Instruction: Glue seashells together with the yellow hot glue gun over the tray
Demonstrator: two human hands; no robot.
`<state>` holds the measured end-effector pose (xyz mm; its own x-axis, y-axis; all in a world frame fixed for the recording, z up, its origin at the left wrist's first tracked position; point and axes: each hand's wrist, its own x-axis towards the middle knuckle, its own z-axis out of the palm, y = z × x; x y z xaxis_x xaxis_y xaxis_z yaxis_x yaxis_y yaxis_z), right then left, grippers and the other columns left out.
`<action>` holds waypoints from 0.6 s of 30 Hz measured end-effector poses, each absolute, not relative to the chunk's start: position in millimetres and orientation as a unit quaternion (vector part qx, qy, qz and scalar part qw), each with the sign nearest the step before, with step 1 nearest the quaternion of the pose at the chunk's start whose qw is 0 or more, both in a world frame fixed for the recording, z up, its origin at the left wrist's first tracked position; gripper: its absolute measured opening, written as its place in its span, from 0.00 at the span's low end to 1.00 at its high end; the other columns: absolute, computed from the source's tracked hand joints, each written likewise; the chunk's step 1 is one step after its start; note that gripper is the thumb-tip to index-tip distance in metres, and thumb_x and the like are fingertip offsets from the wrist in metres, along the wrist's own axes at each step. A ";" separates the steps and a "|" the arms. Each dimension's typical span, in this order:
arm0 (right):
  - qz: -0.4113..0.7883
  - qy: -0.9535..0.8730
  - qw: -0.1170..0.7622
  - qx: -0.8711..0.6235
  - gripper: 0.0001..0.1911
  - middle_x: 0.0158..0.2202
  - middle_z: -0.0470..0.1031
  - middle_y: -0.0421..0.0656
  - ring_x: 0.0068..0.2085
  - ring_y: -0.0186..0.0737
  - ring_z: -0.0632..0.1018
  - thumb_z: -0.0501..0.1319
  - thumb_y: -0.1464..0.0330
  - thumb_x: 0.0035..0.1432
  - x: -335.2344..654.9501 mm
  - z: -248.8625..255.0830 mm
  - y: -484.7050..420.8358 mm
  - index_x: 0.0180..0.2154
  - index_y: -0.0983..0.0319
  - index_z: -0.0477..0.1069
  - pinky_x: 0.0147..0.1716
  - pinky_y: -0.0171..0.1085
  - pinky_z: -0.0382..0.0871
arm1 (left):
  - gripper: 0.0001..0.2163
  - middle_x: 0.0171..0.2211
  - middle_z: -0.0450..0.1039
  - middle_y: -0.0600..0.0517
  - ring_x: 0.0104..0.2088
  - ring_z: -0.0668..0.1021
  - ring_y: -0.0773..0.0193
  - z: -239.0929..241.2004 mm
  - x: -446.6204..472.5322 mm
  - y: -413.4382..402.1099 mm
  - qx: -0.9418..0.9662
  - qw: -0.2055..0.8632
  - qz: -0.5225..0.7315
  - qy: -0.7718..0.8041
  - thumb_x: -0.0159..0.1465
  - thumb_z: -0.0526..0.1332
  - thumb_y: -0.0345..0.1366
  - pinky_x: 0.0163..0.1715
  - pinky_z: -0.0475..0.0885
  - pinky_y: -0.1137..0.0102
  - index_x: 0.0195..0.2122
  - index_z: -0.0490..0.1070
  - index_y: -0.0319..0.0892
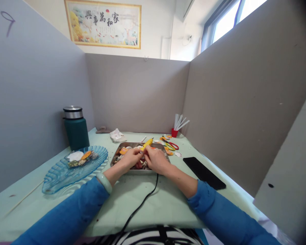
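Observation:
Both my hands meet over a metal tray [122, 145] full of shells and small bits. My right hand [155, 159] is closed around a yellow glue gun [147, 143], whose nozzle points away from me; its black cord [142, 202] runs back toward me across the table. My left hand [130, 158] is pinched shut on a small piece I cannot make out, held right against the gun. A pale bangle [104, 182] sits on my left wrist.
A blue glass leaf dish [63, 175] holding shells lies at the left, with a green thermos [75, 127] behind it. Scissors [170, 144], a red cup of white sticks [175, 131] and a black phone [204, 173] lie at the right. Grey partition walls enclose the table.

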<state>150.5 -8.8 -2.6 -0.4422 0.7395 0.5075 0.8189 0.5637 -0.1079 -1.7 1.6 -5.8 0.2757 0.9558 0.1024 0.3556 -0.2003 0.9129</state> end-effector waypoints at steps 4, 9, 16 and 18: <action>-0.079 -0.847 0.263 -0.455 0.07 0.32 0.75 0.42 0.32 0.38 0.74 0.50 0.69 0.60 151.0 -3.8 -8.2 0.39 0.62 0.63 0.28 0.33 0.53 | 0.08 0.13 0.67 0.55 0.15 0.71 0.68 -6.0 -1.6 2.3 0.686 0.409 0.364 0.480 0.56 0.55 0.39 0.18 0.65 0.75 0.28 0.66 0.39; -0.074 -0.849 0.256 -0.457 0.08 0.33 0.75 0.43 0.33 0.38 0.74 0.49 0.69 0.61 150.9 -4.0 -8.7 0.40 0.62 0.63 0.29 0.33 0.54 | 0.08 0.13 0.66 0.55 0.15 0.71 0.68 -7.7 -2.6 4.2 0.684 0.412 0.365 0.479 0.57 0.54 0.39 0.18 0.65 0.75 0.27 0.65 0.39; -0.073 -0.849 0.257 -0.456 0.07 0.32 0.75 0.43 0.32 0.37 0.74 0.50 0.69 0.61 150.9 -3.6 -8.5 0.40 0.62 0.63 0.29 0.33 0.55 | 0.07 0.13 0.67 0.56 0.15 0.71 0.68 -7.7 -2.3 3.2 0.681 0.419 0.358 0.482 0.57 0.55 0.38 0.18 0.65 0.76 0.28 0.66 0.39; -0.074 -0.850 0.254 -0.456 0.07 0.32 0.75 0.43 0.32 0.37 0.74 0.49 0.69 0.61 150.9 -3.8 -8.2 0.40 0.62 0.63 0.29 0.33 0.55 | 0.07 0.13 0.67 0.56 0.15 0.71 0.68 -6.5 -1.7 2.1 0.680 0.421 0.357 0.482 0.57 0.55 0.37 0.18 0.65 0.76 0.28 0.66 0.39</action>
